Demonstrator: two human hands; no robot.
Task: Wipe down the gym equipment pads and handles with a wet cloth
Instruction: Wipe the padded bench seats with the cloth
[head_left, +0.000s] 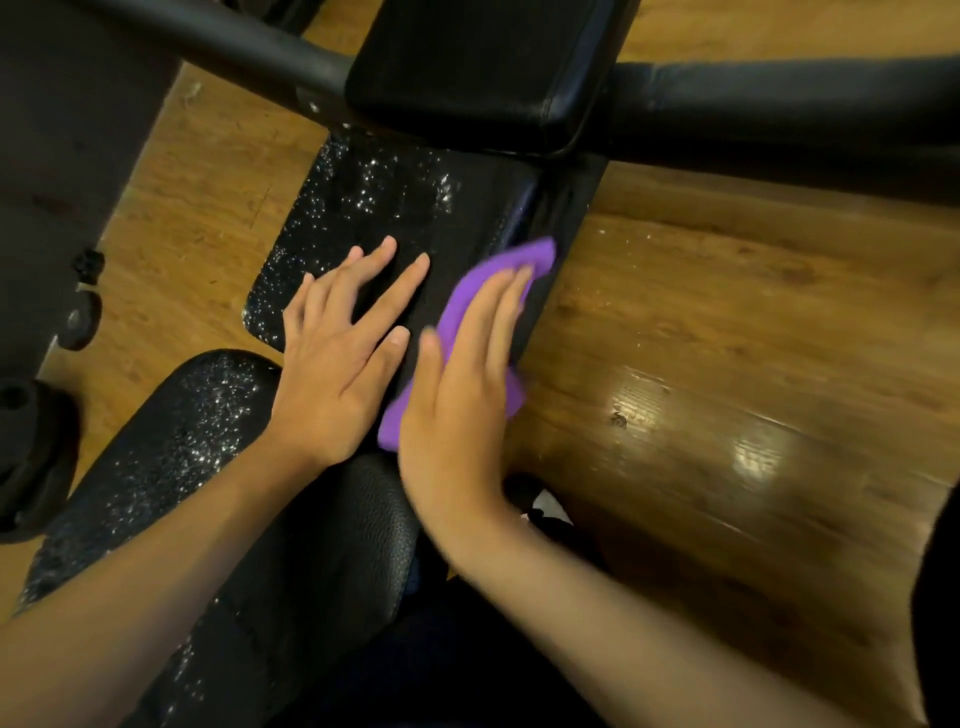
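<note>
A black bench pad (395, 208) runs away from me, its left half speckled with bright droplets or flecks. My left hand (345, 353) lies flat on the pad with fingers spread and straight. My right hand (462, 389) presses a purple cloth (519, 262) against the pad's right side, fingers straight and together. The cloth sticks out past the fingertips and below the palm. A second speckled black pad (171, 467) lies nearer me at the lower left, partly under my left forearm. Another black pad (478, 67) stands beyond the first.
Padded black rollers stretch out to the left (218, 36) and right (779, 98) of the far pad. Wooden floor (727, 364) lies on both sides of the bench. Dark equipment with knobs (78, 317) stands at the left edge.
</note>
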